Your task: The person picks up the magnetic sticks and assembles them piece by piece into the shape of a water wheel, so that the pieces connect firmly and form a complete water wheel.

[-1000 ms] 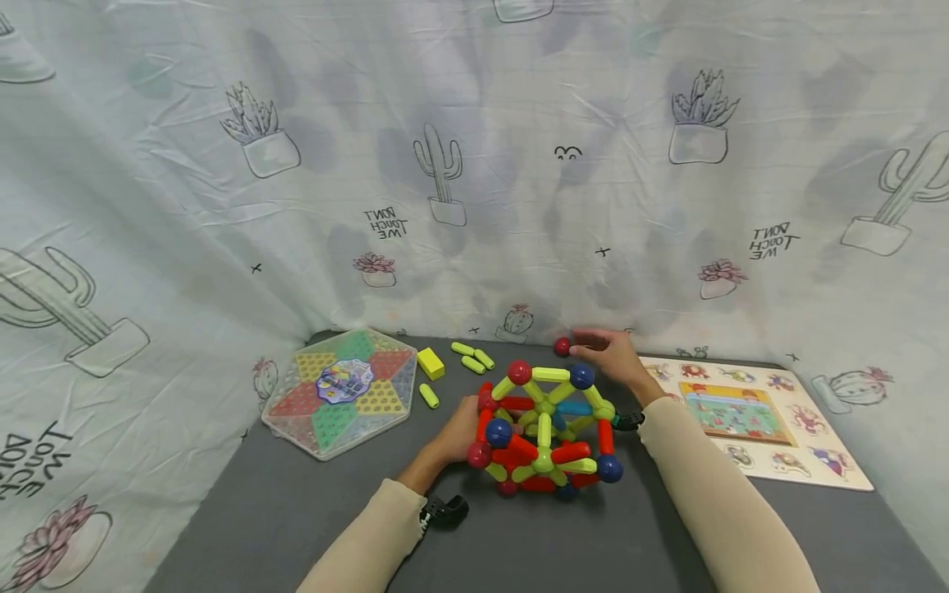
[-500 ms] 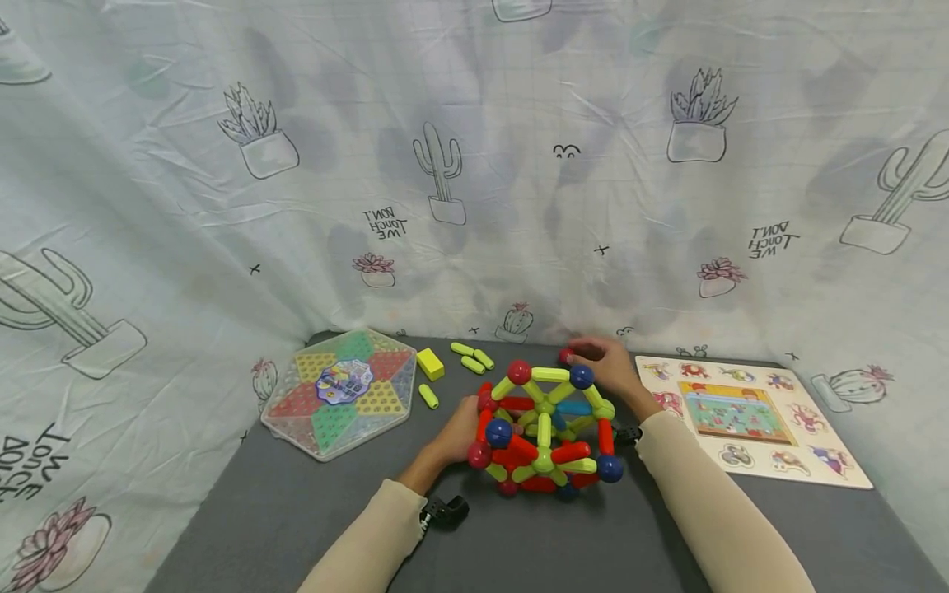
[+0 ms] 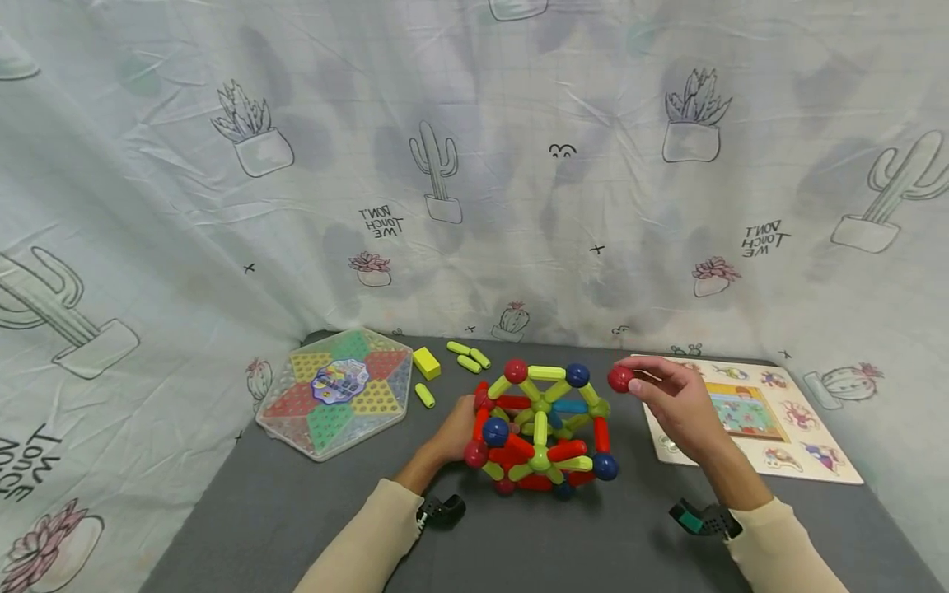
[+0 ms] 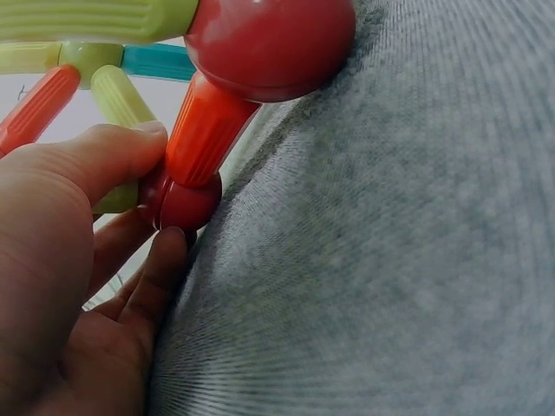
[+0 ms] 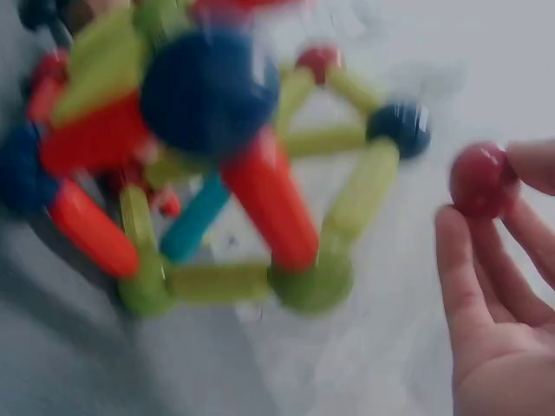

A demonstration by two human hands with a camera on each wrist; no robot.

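Observation:
A frame of coloured rods and balls (image 3: 539,457) stands on the dark table, with red, blue and green balls at its joints. At its left side my left hand (image 3: 454,430) holds it; in the left wrist view the thumb and fingers (image 4: 130,156) grip a red ball (image 4: 189,204) low on the frame, below a red rod (image 4: 206,130). Out to the right, my right hand (image 3: 682,409) pinches a loose red ball (image 3: 620,379) between thumb and fingertips, raised and apart from the frame. The right wrist view shows that ball (image 5: 482,180) beside the blurred frame.
Several loose yellow-green rods (image 3: 469,362) and a yellow block (image 3: 426,362) lie at the back. A hexagonal Chinese checkers board (image 3: 296,432) is at the left. A picture puzzle board (image 3: 808,461) lies at the right, partly behind my right hand. A printed curtain (image 3: 474,272) hangs behind.
My right hand has taken the red ball from the table's back edge and brought it right and nearer, up beside the frame. The left hand and the frame stay in place.

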